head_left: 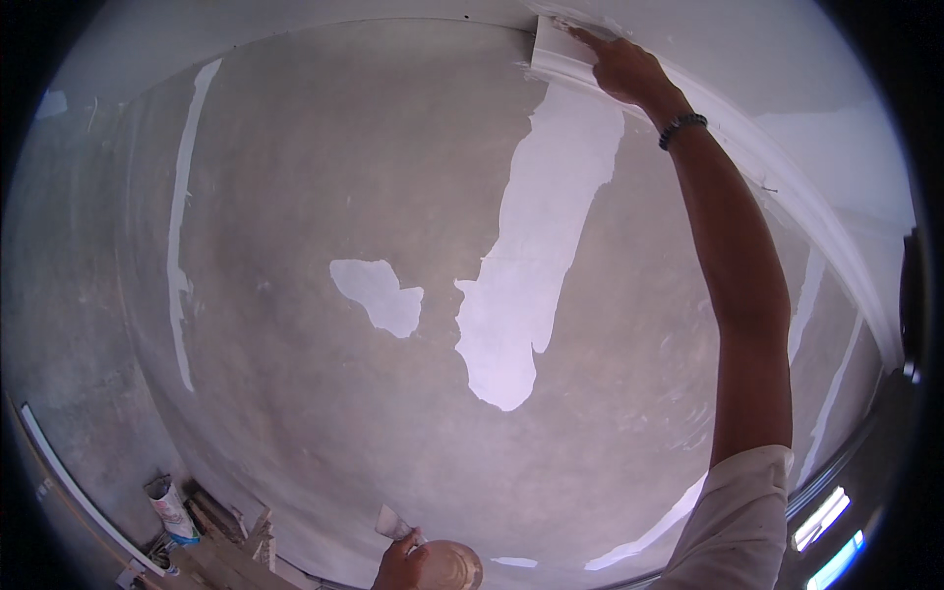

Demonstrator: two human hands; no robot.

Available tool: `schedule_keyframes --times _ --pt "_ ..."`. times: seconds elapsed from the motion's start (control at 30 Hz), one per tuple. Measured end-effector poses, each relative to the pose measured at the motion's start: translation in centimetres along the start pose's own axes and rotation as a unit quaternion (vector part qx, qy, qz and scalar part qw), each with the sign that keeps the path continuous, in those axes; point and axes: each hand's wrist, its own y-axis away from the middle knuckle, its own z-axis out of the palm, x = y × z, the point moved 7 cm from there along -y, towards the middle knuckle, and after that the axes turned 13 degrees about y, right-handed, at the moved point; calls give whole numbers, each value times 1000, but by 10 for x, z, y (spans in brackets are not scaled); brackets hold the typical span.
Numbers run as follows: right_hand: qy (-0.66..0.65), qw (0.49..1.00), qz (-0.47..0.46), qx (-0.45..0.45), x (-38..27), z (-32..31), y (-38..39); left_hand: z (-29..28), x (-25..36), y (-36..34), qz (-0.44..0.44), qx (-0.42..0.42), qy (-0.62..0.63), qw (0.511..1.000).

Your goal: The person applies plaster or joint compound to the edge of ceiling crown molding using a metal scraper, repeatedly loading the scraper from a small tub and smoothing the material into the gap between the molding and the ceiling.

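Note:
My right hand [621,69] is raised to the top of the view, index finger stretched along a white smeared seam at the end of a pale cornice [559,54], the other fingers partly curled, with no tool visible in it. At the bottom centre my left hand [398,562] grips a putty knife [391,523]. Just beside it, apparently in or against that hand, is a round light-brown container [454,562]; how it is held is hidden. The grey wall [295,177] carries a long white patch [526,236] below the cornice and a smaller one [379,295] to its left.
The white ceiling [806,69] meets the wall along the curving cornice. At lower left are a white sack or bucket [172,511], stacked boards [221,521] and a long white strip [84,482]. Bright window openings [821,519] show at lower right.

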Motion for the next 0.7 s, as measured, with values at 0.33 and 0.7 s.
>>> schedule_keyframes --times 0.33,0.7 --pt "117 965 -97 211 -46 -12 50 -2 6 -12 15 -19 32 999" --pt "182 966 -29 181 -77 16 22 1 -2 -20 -29 -27 27 999"
